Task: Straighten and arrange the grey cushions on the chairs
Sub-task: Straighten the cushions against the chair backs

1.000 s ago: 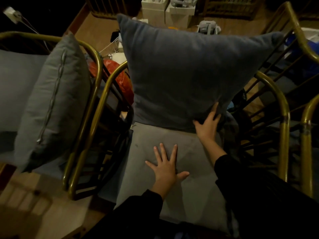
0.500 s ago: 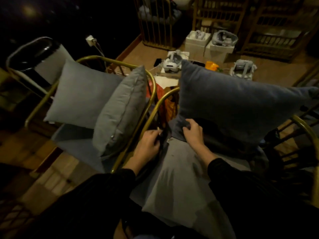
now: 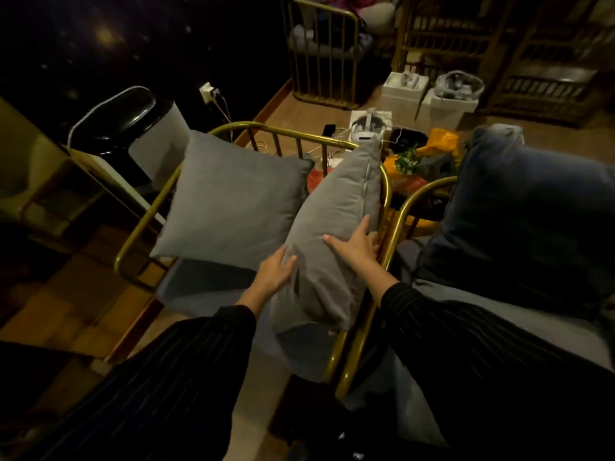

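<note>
Two brass chairs (image 3: 382, 181) carry three grey cushions (image 3: 233, 197); left hand (image 3: 274, 271), right hand (image 3: 354, 246) press one, fingers spread

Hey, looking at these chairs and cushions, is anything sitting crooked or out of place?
Yes. On the left chair, the grey cushion leans edge-on against the gold armrest instead of flat against the backrest like its neighbour. Both hands, left hand and right hand, are on it.

A dim living room in a home, by the look of it. Brass-framed chairs (image 3: 387, 194) with grey cushions (image 3: 229, 201) stand on a wooden floor (image 3: 293, 111), cane shelving (image 3: 539, 61) behind (headset boxes (image 3: 404, 88) scattered about).
</note>
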Action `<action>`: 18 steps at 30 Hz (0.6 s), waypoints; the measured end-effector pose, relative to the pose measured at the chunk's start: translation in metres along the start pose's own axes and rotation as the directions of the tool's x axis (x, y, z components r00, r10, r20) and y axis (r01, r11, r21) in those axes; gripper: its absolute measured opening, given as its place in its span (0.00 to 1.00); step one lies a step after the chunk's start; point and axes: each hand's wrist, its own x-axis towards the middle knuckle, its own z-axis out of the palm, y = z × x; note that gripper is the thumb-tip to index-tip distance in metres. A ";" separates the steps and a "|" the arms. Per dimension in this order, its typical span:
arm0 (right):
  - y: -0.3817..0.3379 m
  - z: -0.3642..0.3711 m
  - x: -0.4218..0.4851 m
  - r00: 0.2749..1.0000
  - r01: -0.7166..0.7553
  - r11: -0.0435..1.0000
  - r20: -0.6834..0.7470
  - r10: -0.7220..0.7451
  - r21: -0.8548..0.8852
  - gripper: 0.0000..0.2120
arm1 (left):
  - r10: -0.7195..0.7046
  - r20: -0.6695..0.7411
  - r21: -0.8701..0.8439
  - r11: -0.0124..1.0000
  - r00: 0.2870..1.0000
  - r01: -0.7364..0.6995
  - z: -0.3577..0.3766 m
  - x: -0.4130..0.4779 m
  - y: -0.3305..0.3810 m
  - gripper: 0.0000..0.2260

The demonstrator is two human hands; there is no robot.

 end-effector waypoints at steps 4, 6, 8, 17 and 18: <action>-0.014 0.015 0.009 0.991 -0.123 0.992 -0.062 0.120 -0.041 0.62 | -0.077 0.239 -0.252 0.958 0.968 0.138 0.006 0.029 -0.008 0.28; -0.023 0.016 0.019 0.983 -0.166 0.983 -0.098 0.157 -0.082 0.65 | -0.121 0.259 -0.306 0.931 0.958 0.200 0.013 0.048 -0.005 0.29; -0.027 0.018 0.030 0.974 -0.207 0.972 -0.114 0.195 -0.113 0.68 | -0.162 0.238 -0.305 0.924 0.958 0.232 0.019 0.062 -0.006 0.29; -0.035 0.053 0.060 0.926 -0.297 0.922 -0.311 0.214 -0.249 0.59 | -0.126 0.229 -0.408 0.888 0.965 0.213 0.031 0.137 -0.040 0.28; -0.034 0.055 0.063 0.921 -0.300 0.917 -0.332 0.206 -0.262 0.57 | -0.122 0.239 -0.406 0.889 0.963 0.213 0.032 0.147 -0.044 0.28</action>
